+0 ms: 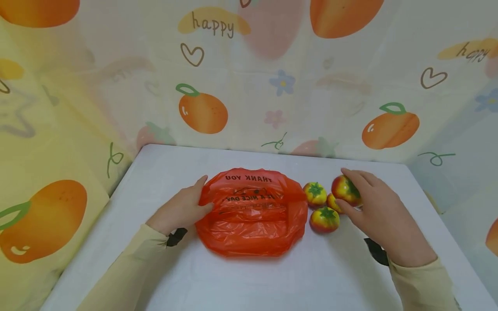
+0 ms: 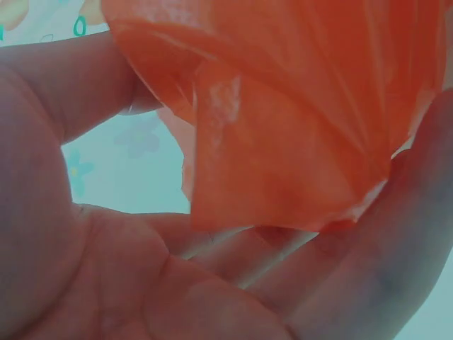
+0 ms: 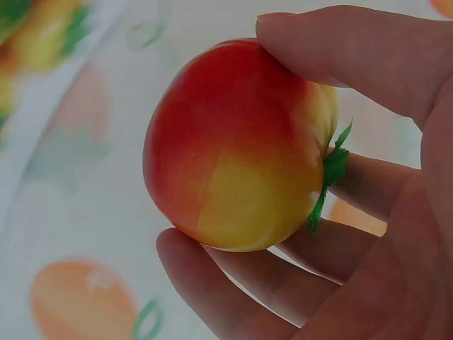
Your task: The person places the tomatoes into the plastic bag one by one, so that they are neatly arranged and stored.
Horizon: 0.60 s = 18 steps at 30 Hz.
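A red plastic bag (image 1: 253,233), printed with "THANK YOU" in mirrored letters, lies crumpled and rounded on the table. My left hand (image 1: 183,207) holds its left end; in the left wrist view, folds of the bag (image 2: 283,156) sit between thumb and fingers. With thumb and fingertips, my right hand (image 1: 377,211) grips a shiny red-and-yellow fruit (image 3: 233,156) with a green leafy top, likely artificial. Similar fruits stand between bag and right hand: one (image 1: 315,195) beside the bag, another (image 1: 324,221) nearer me, and a third (image 1: 333,203) partly hidden by the held fruit and thumb.
The white table (image 1: 249,280) reaches back to a fabric backdrop (image 1: 249,121) printed with oranges, hearts and "happy". More of this fabric hangs at the left and right sides. A dark strap part (image 1: 376,252) shows at the right wrist.
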{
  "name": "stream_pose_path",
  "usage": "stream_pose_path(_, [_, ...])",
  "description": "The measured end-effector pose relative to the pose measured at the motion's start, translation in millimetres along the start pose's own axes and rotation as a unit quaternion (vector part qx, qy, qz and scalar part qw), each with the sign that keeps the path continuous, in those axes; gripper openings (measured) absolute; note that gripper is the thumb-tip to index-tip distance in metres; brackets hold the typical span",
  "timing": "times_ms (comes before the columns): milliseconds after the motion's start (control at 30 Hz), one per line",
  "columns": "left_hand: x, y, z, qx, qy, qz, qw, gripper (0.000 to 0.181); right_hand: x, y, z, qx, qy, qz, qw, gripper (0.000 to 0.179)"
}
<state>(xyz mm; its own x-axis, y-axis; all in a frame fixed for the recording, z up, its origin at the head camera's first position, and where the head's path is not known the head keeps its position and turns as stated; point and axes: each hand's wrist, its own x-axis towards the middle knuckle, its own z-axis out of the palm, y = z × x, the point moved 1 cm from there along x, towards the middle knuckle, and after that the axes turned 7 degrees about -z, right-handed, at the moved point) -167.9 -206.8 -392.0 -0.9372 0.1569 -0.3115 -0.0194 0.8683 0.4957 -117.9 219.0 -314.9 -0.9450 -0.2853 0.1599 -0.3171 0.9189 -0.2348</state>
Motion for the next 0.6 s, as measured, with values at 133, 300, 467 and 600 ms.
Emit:
stream_pose_path(133, [0.2, 0.9, 1.2, -0.004, 0.002, -0.004, 1.0, 0.09, 22.1, -38.0, -2.0, 0.029, 0.003, -0.049, 0.9984, 0.075])
stream_pose_path(300, [0.4, 2.9, -0.2, -0.006, 0.002, -0.008, 0.9999, 0.09, 48.9, -83.2, 17.1, 0.053, -0.001, -0.122, 0.9911, 0.073])
stream_pose_path(467, [-0.9, 3.1, -1.4, -0.007, 0.001, -0.015, 0.9999, 0.09, 67.2, -119.5, 46.9, 0.055, -0.03, -0.153, 0.9862, 0.074])
stream_pose_path(600, [-2.3, 0.7, -2.9, -0.007, 0.007, -0.016, 0.9998, 0.091, 75.8, -140.0, 68.5, 0.064, -0.045, -0.171, 0.9822, 0.071])
